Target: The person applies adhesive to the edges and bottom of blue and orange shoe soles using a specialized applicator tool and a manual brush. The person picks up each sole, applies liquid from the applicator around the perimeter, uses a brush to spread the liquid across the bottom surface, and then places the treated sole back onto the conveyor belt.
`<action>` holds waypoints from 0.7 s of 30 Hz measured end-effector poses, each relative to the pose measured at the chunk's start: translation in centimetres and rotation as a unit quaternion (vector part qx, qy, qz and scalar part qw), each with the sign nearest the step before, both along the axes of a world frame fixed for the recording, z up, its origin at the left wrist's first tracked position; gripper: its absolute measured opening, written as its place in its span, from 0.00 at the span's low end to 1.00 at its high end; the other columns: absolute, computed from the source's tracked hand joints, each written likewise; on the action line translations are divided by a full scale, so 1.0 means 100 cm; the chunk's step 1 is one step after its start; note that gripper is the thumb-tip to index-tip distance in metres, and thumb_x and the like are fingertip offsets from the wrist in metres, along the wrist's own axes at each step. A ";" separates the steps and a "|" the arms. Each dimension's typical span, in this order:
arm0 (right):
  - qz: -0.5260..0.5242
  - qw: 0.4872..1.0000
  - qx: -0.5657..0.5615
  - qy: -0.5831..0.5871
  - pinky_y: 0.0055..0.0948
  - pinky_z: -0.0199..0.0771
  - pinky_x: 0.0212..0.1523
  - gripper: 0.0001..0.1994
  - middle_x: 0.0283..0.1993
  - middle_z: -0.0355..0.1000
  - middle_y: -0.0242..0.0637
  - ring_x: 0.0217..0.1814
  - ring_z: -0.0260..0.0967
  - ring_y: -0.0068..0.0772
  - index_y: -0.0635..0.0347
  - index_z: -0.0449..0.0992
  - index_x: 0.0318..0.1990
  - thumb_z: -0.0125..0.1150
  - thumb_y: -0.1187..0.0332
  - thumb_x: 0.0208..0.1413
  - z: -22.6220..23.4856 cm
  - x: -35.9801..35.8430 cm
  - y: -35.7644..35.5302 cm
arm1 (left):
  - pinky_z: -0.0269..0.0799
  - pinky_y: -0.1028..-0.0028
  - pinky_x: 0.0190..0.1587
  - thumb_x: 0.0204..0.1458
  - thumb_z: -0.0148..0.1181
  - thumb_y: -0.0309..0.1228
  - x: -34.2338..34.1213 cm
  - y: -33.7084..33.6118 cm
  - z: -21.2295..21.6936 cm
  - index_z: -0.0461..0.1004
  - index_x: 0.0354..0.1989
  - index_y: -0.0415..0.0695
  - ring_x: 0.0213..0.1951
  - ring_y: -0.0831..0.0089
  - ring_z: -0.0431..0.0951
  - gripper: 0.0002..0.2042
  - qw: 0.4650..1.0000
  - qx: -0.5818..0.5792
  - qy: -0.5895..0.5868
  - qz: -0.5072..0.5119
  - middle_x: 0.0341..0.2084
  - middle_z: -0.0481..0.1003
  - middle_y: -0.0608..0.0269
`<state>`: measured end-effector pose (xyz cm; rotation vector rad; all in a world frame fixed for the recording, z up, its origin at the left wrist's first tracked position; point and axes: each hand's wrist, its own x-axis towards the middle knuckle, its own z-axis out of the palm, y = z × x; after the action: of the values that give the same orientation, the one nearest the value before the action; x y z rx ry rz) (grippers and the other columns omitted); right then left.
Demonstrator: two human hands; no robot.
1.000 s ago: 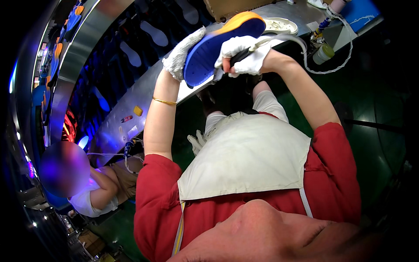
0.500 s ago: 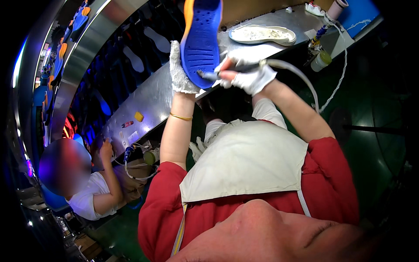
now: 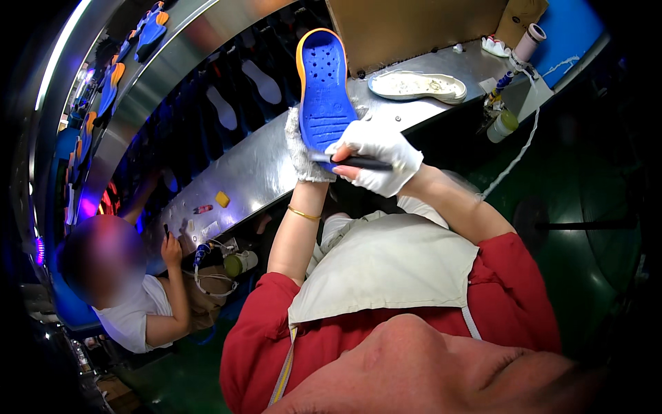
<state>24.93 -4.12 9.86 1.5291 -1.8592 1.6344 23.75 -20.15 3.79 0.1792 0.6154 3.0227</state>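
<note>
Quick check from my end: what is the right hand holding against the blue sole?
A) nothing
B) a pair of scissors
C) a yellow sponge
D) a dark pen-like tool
D: the gloved right hand grips a dark pen-like tool laid across the lower end of the blue sole, which the left hand holds upright.

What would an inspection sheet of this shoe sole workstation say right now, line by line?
Surface: curved metal bench, shiny, partly bare.
Job's things: blue sole with orange rim, held upright; dark pen-like tool at its lower end.
Clutter: white sole, yellow block, small bottle, jar.
Grippers: left hand gloved, gripping the sole; right hand gloved, gripping the tool.
Cables: white cord hanging off the bench edge.
Surroundings: co-worker seated at left; more soles on a conveyor.
</note>
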 end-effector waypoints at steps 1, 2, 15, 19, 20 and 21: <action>0.033 0.982 0.033 -0.183 0.25 0.70 0.31 0.08 0.28 0.71 0.38 0.28 0.70 0.30 0.62 0.74 0.32 0.65 0.76 0.42 0.005 -0.002 0.004 | 0.70 0.64 0.48 0.57 0.36 0.48 -0.003 -0.004 -0.010 0.67 0.50 0.41 0.42 0.64 0.74 0.25 0.999 -0.025 -0.011 0.035 0.43 0.73 0.56; 0.060 0.930 0.065 -0.358 0.24 0.71 0.30 0.07 0.27 0.72 0.36 0.28 0.70 0.26 0.63 0.75 0.32 0.65 0.75 0.44 0.011 -0.005 0.010 | 0.70 0.64 0.48 0.56 0.36 0.49 -0.007 -0.006 -0.015 0.66 0.51 0.40 0.42 0.63 0.74 0.25 0.996 -0.048 -0.021 0.066 0.43 0.73 0.56; -0.144 0.896 -0.191 -0.374 0.21 0.73 0.29 0.05 0.28 0.74 0.36 0.27 0.72 0.22 0.64 0.75 0.29 0.65 0.75 0.46 0.031 -0.109 0.022 | 0.58 0.52 0.59 0.52 0.41 0.56 0.030 0.004 0.019 0.53 0.62 0.40 0.54 0.47 0.66 0.36 0.990 -0.011 0.013 -0.138 0.55 0.61 0.41; -0.038 0.965 -0.131 -0.225 0.22 0.73 0.31 0.04 0.27 0.74 0.37 0.26 0.72 0.23 0.64 0.73 0.30 0.62 0.79 0.46 -0.017 -0.071 0.005 | 0.64 0.57 0.56 0.51 0.45 0.55 0.030 -0.007 0.017 0.56 0.60 0.39 0.51 0.52 0.70 0.35 0.995 -0.051 0.037 -0.080 0.52 0.66 0.45; -0.005 0.971 -0.075 -0.229 0.22 0.73 0.32 0.04 0.27 0.74 0.38 0.26 0.72 0.24 0.64 0.73 0.30 0.62 0.80 0.46 -0.013 -0.055 0.008 | 0.65 0.59 0.55 0.51 0.46 0.55 0.029 -0.015 0.013 0.56 0.60 0.39 0.50 0.53 0.71 0.35 0.996 -0.045 0.029 -0.070 0.51 0.67 0.46; 0.020 0.946 0.005 -0.325 0.22 0.73 0.34 0.04 0.29 0.74 0.39 0.28 0.72 0.23 0.64 0.73 0.30 0.61 0.81 0.46 0.007 -0.038 0.017 | 0.67 0.61 0.54 0.51 0.46 0.55 0.027 -0.022 0.009 0.57 0.59 0.39 0.49 0.55 0.71 0.34 0.997 -0.039 0.022 -0.067 0.50 0.68 0.47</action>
<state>21.08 -2.46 10.54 1.1023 -2.1315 2.3565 26.45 -22.33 4.67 0.2712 0.6938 2.8687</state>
